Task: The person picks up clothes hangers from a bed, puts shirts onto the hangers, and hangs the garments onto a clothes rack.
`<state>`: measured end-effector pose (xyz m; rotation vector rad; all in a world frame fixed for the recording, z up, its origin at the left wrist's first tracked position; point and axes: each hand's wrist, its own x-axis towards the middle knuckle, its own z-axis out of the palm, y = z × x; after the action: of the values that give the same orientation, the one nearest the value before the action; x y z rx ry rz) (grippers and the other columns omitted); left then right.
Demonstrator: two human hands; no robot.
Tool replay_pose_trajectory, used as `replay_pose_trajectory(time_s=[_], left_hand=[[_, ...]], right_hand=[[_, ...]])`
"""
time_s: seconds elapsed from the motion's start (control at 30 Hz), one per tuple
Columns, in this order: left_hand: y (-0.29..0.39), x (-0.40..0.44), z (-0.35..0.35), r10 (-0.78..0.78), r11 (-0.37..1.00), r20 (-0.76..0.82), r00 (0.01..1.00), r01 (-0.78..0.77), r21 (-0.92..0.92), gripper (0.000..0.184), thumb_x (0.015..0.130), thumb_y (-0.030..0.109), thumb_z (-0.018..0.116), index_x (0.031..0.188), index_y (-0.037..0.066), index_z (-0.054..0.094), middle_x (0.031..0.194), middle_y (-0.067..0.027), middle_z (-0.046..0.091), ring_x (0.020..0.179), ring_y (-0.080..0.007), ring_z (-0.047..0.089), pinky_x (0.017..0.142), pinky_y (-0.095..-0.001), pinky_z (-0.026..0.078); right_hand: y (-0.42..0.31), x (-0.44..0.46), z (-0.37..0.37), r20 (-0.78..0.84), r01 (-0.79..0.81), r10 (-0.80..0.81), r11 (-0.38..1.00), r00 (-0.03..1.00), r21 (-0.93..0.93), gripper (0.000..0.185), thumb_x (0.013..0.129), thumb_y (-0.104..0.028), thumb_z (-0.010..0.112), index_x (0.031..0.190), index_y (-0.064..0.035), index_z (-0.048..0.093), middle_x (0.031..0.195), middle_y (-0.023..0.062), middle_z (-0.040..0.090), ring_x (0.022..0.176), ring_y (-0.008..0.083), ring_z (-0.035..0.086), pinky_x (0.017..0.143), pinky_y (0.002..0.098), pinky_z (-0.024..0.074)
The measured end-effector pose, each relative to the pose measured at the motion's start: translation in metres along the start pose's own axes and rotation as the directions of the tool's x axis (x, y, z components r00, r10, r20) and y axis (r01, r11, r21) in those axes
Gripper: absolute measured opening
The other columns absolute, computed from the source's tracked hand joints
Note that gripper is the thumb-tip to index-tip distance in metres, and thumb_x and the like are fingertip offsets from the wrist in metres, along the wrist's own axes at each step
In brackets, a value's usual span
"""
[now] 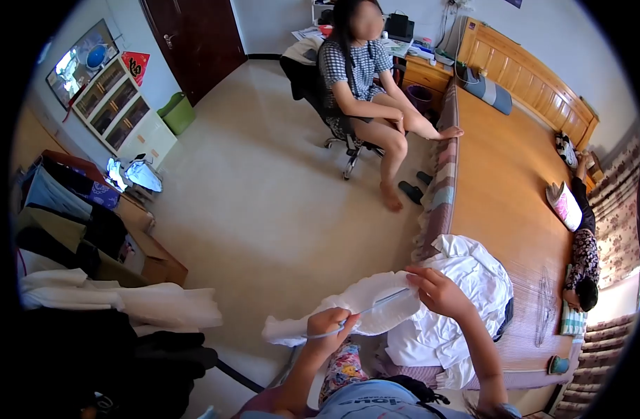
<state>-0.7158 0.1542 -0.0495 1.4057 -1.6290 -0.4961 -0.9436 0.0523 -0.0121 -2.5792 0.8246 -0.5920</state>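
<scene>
A thin pale-blue clothes hanger [384, 299] slants across a white garment [376, 285] in front of me. My left hand [327, 328] is closed around the hanger near its hook end. With the fingers pinched, my right hand [440, 290] grips the edge of the white garment by the hanger's far end. Part of the garment hangs to the left, behind my left hand. Just right of it, a heap of white clothes [467, 286] lies on the bed's near corner, partly behind my right forearm.
A person [355, 77] sits on a wheeled chair, one foot on the bed [502, 174]. Another person [584, 258] lies along the bed's far side. Thin hangers [543, 307] lie on the mat. Slippers [411, 192] are on the floor; hanging clothes [159, 304] and a cardboard box [159, 258] stand left.
</scene>
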Motion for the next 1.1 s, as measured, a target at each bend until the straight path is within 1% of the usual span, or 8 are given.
replay_pose_trajectory(time_s=[0.07, 0.17, 0.33, 0.53, 0.8, 0.87, 0.97, 1.1], left_hand=[[-0.004, -0.003, -0.016, 0.019, 0.999, -0.073, 0.997, -0.016, 0.039, 0.018, 0.065, 0.011, 0.064, 0.059, 0.003, 0.049, 0.053, -0.0098, 0.050, 0.046, -0.0255, 0.049, 0.042, -0.0311, 0.037], [-0.010, -0.012, -0.042, -0.004, 0.994, -0.161, 0.987, 0.021, 0.106, 0.020, 0.065, 0.011, 0.063, 0.057, 0.004, 0.047, 0.050, -0.0100, 0.047, 0.044, -0.0251, 0.047, 0.040, -0.0310, 0.035], [-0.009, -0.027, -0.075, 0.011, 0.941, -0.263, 0.965, 0.079, 0.330, 0.020, 0.065, 0.011, 0.063, 0.056, 0.005, 0.046, 0.048, -0.0085, 0.046, 0.042, -0.0242, 0.045, 0.039, -0.0313, 0.034], [-0.007, -0.020, -0.093, -0.033, 0.912, -0.260, 0.965, 0.136, 0.387, 0.017, 0.065, 0.007, 0.061, 0.057, 0.003, 0.047, 0.051, -0.0106, 0.049, 0.044, -0.0259, 0.047, 0.041, -0.0320, 0.035], [-0.053, 0.040, -0.127, -0.164, 0.827, -0.251, 0.954, 0.272, 0.493, 0.025, 0.064, 0.028, 0.063, 0.072, 0.006, 0.054, 0.062, -0.0094, 0.054, 0.055, -0.0262, 0.052, 0.048, -0.0330, 0.040], [-0.069, 0.065, -0.139, -0.056, 0.817, -0.311, 0.949, 0.223, 0.532, 0.027, 0.062, 0.028, 0.064, 0.073, 0.005, 0.054, 0.067, -0.0108, 0.055, 0.060, -0.0269, 0.052, 0.051, -0.0338, 0.041], [-0.093, 0.084, -0.160, -0.118, 0.794, -0.403, 0.908, 0.330, 0.510, 0.026, 0.061, 0.024, 0.064, 0.074, 0.004, 0.053, 0.068, -0.0107, 0.054, 0.060, -0.0273, 0.052, 0.052, -0.0336, 0.041], [-0.118, 0.088, -0.186, -0.228, 0.760, -0.596, 0.770, 0.523, 0.385, 0.025, 0.060, 0.021, 0.065, 0.072, 0.004, 0.052, 0.063, -0.0110, 0.052, 0.054, -0.0275, 0.050, 0.048, -0.0325, 0.040]], right_hand=[[0.000, 0.018, 0.013, 0.003, 0.027, -0.027, 0.999, 1.000, 0.035, 0.027, 0.066, -0.001, 0.053, 0.093, -0.0012, 0.052, 0.090, 0.0143, 0.053, 0.079, 0.0276, 0.053, 0.070, 0.0333, 0.0441], [-0.015, 0.044, 0.037, 0.205, 0.206, -0.235, 0.967, 0.950, 0.153, 0.026, 0.067, -0.011, 0.057, 0.091, -0.0010, 0.053, 0.078, 0.0131, 0.055, 0.071, 0.0272, 0.053, 0.063, 0.0329, 0.0437], [-0.052, 0.067, 0.074, 0.124, 0.263, -0.323, 0.898, 0.938, 0.352, 0.028, 0.068, -0.008, 0.054, 0.095, -0.0003, 0.050, 0.074, 0.0116, 0.053, 0.065, 0.0270, 0.052, 0.057, 0.0336, 0.0424], [-0.076, 0.090, 0.109, 0.011, 0.373, -0.399, 0.867, 0.917, 0.331, 0.028, 0.068, -0.010, 0.055, 0.093, -0.0003, 0.050, 0.075, 0.0094, 0.054, 0.063, 0.0243, 0.053, 0.055, 0.0321, 0.0429], [-0.032, 0.195, 0.119, -0.172, 0.519, -0.492, 0.833, 0.853, 0.191, 0.021, 0.066, -0.006, 0.055, 0.086, -0.0012, 0.052, 0.071, 0.0083, 0.054, 0.059, 0.0223, 0.053, 0.052, 0.0298, 0.0435], [-0.017, 0.232, 0.109, -0.153, 0.546, -0.525, 0.807, 0.838, 0.226, 0.025, 0.063, -0.004, 0.058, 0.086, 0.0010, 0.052, 0.070, 0.0114, 0.054, 0.060, 0.0254, 0.053, 0.053, 0.0320, 0.0436], [0.007, 0.284, 0.100, -0.216, 0.562, -0.521, 0.793, 0.826, 0.236, 0.023, 0.062, -0.003, 0.059, 0.084, 0.0028, 0.052, 0.067, 0.0120, 0.053, 0.059, 0.0262, 0.053, 0.052, 0.0318, 0.0432], [0.015, 0.353, 0.100, -0.120, 0.551, -0.541, 0.785, 0.832, 0.284, 0.022, 0.061, -0.005, 0.061, 0.081, -0.0016, 0.053, 0.070, 0.0090, 0.056, 0.060, 0.0239, 0.054, 0.052, 0.0312, 0.0447]])
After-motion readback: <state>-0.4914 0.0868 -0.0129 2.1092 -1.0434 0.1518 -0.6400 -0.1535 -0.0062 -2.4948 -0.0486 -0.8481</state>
